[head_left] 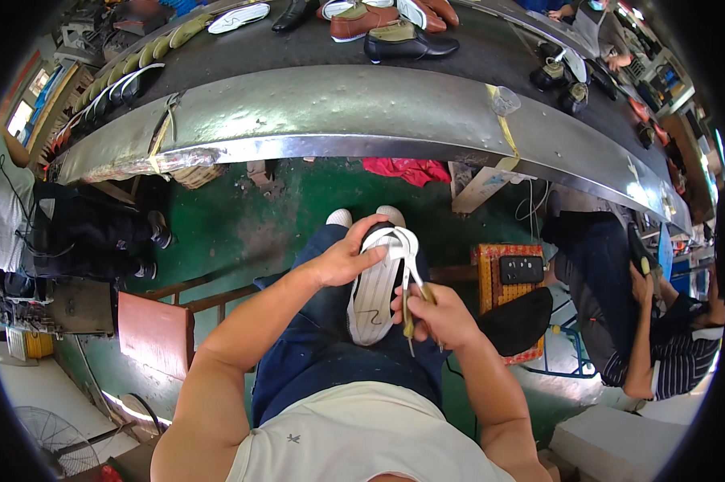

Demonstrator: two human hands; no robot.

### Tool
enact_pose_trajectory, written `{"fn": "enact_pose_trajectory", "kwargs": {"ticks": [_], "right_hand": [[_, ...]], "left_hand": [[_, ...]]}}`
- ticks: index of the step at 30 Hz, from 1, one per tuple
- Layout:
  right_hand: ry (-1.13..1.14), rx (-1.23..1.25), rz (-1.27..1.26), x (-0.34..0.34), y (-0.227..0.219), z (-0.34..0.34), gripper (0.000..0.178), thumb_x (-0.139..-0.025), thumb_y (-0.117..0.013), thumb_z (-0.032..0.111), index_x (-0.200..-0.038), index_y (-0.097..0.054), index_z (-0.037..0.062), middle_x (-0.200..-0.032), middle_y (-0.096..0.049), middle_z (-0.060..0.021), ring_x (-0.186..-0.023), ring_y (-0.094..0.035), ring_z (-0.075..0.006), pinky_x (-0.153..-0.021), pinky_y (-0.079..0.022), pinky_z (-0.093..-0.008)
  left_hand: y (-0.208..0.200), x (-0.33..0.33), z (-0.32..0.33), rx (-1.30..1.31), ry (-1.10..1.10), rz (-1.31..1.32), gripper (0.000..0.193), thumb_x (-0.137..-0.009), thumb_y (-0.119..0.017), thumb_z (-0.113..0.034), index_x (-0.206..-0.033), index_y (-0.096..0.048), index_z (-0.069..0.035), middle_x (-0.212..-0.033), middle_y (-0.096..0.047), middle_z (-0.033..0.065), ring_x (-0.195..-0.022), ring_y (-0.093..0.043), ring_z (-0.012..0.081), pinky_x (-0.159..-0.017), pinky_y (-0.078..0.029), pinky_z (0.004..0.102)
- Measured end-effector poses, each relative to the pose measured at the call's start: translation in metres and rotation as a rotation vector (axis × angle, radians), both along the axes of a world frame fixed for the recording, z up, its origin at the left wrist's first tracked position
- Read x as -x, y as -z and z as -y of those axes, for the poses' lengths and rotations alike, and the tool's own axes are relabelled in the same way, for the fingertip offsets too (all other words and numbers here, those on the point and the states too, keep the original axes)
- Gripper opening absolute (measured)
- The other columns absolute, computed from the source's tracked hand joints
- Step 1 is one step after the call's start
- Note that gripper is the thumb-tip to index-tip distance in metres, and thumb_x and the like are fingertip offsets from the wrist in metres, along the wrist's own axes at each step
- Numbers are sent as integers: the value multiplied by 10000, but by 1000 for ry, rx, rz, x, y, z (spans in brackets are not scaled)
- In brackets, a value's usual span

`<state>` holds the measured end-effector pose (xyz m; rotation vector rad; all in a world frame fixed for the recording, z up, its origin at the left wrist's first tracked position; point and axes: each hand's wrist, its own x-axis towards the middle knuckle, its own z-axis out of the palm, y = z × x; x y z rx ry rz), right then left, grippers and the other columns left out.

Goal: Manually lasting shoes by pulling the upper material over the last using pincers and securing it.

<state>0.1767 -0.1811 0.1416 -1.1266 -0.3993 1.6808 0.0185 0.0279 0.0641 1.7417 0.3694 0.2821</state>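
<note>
Clearly one shoe (376, 289), one pincer tool (411, 281), two hands.

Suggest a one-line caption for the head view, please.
Left hand steadies an upturned white-soled shoe while right hand works pliers.

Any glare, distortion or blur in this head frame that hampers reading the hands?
Head view: fisheye bends the steel conveyor edge into an arc, with glare at its right end; black vignette rings the frame. The left hand, right hand and the white shoe sole sit central, evenly lit and sharp.
</note>
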Motion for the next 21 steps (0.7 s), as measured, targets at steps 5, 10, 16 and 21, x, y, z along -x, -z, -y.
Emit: {"fn": "enact_pose_trajectory", "kwargs": {"ticks": [5, 10, 16, 21], "right_hand": [[-322, 62, 538, -20, -11, -9, 223, -995, -581, 176, -1107, -627, -11, -885, -691, -50, -741, -665, -147, -614, -526, -279], [-240, -88, 1039, -5, 21, -13, 236, -979, -625, 204, -1074, -617, -12, -849, -694, -185, -751, -697, -325, -706, -538, -411], [-32, -357, 1455, 10, 69, -16, 245, -949, -648, 162, -1114, -598, -13, -932, -689, -218, -841, -684, -410, -735, -545, -491], [-312, -159, 1556, 14, 20, -12, 223, -933, -629, 97, -1125, -585, -8, -973, -667, -229, -887, -666, -440, -756, -534, -506]], "left_hand": [[-20, 3, 4, 36, -56, -27, 574, -1060, -565, -313, -1548, -348, -102, -1380, -542, 130, -1272, -508, 216, -1096, -402, 350], [-16, 8, 6, 80, -146, -1, 499, -1051, -588, -249, -1504, -438, -100, -1274, -617, 69, -1186, -555, 160, -1058, -432, 327], [2, 12, -6, 328, -83, 99, 501, -1025, -620, -127, -1498, -455, -105, -1277, -615, 46, -1171, -553, 123, -1037, -445, 302], [-2, 16, -6, 421, -135, 106, 486, -1010, -630, -98, -1474, -486, -95, -1246, -627, 41, -1129, -567, 117, -1014, -461, 296]]}}
